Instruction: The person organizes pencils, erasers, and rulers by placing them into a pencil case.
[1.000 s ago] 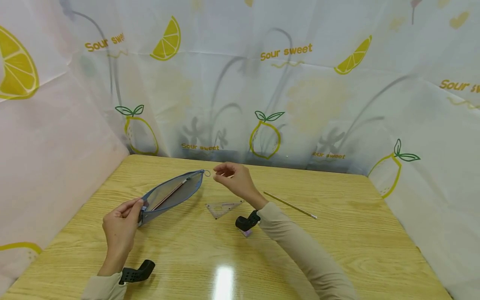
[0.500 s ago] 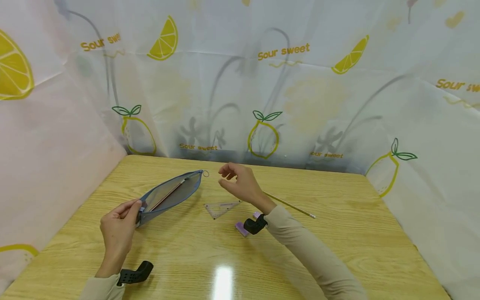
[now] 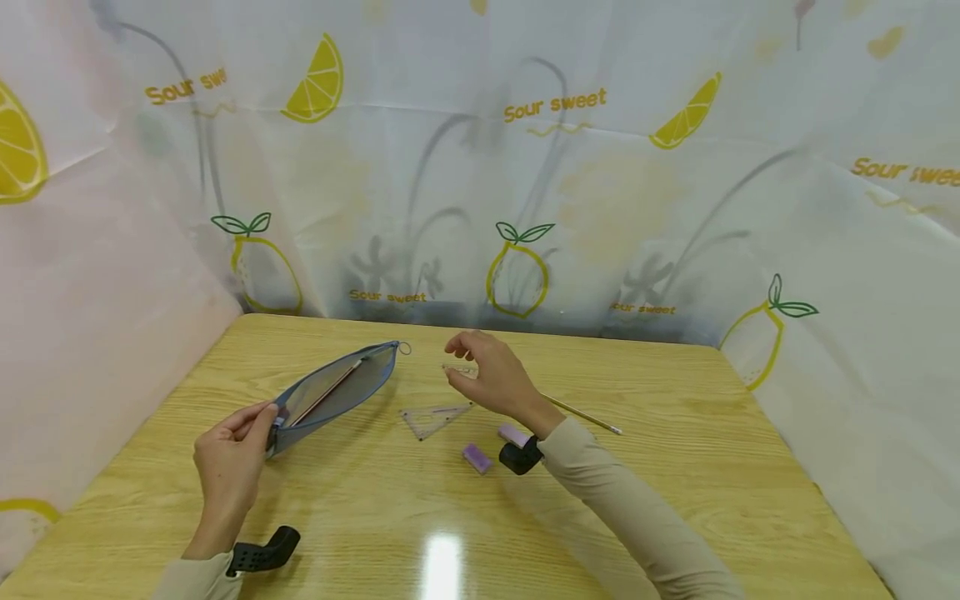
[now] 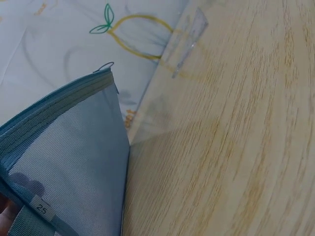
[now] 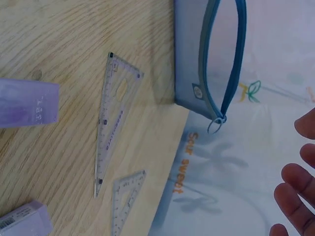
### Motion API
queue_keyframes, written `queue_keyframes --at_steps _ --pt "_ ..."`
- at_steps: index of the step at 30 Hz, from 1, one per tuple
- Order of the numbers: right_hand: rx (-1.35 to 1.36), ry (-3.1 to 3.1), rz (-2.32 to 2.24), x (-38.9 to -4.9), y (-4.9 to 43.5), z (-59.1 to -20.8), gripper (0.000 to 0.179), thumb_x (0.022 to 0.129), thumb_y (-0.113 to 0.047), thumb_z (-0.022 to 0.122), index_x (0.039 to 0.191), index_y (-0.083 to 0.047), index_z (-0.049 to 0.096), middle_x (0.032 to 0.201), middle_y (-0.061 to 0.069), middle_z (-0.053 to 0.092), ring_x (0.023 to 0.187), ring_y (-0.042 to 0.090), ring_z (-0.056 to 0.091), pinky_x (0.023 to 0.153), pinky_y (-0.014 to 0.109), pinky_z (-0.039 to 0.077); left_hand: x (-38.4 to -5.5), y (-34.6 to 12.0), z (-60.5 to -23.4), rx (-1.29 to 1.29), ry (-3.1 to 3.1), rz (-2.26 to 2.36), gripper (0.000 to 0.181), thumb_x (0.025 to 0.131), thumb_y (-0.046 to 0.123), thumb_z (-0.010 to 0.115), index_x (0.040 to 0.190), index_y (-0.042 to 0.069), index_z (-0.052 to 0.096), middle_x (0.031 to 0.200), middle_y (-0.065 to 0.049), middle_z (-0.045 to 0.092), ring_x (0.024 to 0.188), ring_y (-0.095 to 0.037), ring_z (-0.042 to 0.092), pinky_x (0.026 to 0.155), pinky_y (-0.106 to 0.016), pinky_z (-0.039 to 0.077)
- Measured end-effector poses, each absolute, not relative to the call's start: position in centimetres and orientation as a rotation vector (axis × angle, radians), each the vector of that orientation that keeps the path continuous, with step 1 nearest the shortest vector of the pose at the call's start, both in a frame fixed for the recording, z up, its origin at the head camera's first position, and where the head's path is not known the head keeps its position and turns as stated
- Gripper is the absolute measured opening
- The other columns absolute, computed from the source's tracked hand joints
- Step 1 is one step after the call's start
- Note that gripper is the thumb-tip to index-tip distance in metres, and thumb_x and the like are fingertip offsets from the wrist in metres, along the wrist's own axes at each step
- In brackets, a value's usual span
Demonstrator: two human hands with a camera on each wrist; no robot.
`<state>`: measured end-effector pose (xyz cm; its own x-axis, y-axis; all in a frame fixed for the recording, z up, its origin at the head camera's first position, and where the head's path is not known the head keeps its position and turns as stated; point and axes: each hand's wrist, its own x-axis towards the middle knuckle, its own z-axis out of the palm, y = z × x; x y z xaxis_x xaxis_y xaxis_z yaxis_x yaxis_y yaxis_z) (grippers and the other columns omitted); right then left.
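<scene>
A blue mesh zip pouch (image 3: 358, 392) stands on its edge, unzipped, its mouth spread apart. My left hand (image 3: 231, 467) pinches its near end between thumb and fingers. Through the mouth a dark pencil (image 3: 330, 389) shows inside. Beyond the pouch's far end, where a pull ring (image 5: 215, 126) hangs, my right hand (image 3: 497, 375) hovers with loosely bent fingers, holding nothing. Under and beside it lie a clear set square (image 3: 435, 419) and a smaller set square (image 5: 129, 201), partly hidden by the hand in the head view.
Two purple block-shaped things, likely erasers, lie in front of my right wrist: one darker (image 3: 477, 458), one paler (image 3: 513, 434). A yellowish pencil (image 3: 581, 413) lies to the right on the wooden table (image 3: 675, 492). A lemon-printed cloth (image 3: 420, 183) hangs behind.
My right hand has drawn away from the pull ring to the right, its fingers spreading apart. The two purple blocks and the smaller set square have come into sight. My left hand keeps its pinch.
</scene>
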<state>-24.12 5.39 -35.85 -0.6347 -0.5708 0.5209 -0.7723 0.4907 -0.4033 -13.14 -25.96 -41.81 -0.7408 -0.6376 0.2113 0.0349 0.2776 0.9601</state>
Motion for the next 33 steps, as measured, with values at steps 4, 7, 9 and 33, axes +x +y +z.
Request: queue_keyframes --at_steps 4,7,9,33 --pt "1.12 -2.387 0.767 -24.0 5.9 -35.9 0.02 0.088 -0.016 0.071 0.105 -0.009 0.065 0.098 0.003 0.063 0.089 0.021 0.06 0.072 0.034 0.048 -13.1 -26.0 -41.7 0.535 -1.978 -1.501 0.024 0.09 0.019 0.071 0.102 -0.002 0.074 0.067 0.019 0.066 0.056 0.002 0.06 0.043 -0.014 0.04" --pt "1.106 -2.373 0.704 -23.9 6.2 -35.9 0.02 0.087 -0.018 0.07 0.105 -0.01 0.065 0.097 0.004 0.064 0.089 0.02 0.06 0.069 0.037 0.047 -13.1 -26.1 -41.6 0.548 -1.981 -1.512 0.025 0.091 0.019 0.071 0.104 -0.002 0.073 0.067 0.019 0.067 0.057 0.002 0.06 0.045 -0.014 0.042" --pt "1.095 -2.369 0.68 -23.8 6.5 -35.9 0.02 0.087 -0.019 0.069 0.105 -0.011 0.065 0.097 0.005 0.064 0.089 0.02 0.059 0.068 0.039 0.046 -13.1 -26.2 -41.6 0.559 -1.986 -1.512 0.026 0.091 0.02 0.07 0.104 -0.002 0.073 0.067 0.019 0.067 0.056 0.001 0.059 0.045 -0.014 0.041" --pt "1.002 -2.348 0.573 -22.7 10.2 -35.0 0.025 0.083 -0.009 0.074 0.106 -0.009 0.067 0.096 0.006 0.067 0.089 0.024 0.06 0.069 0.046 0.045 -13.4 -26.2 -41.5 0.565 -1.91 -1.642 0.015 0.091 0.014 0.069 0.099 0.002 0.075 0.067 0.015 0.068 0.059 0.001 0.061 0.049 -0.013 0.046"
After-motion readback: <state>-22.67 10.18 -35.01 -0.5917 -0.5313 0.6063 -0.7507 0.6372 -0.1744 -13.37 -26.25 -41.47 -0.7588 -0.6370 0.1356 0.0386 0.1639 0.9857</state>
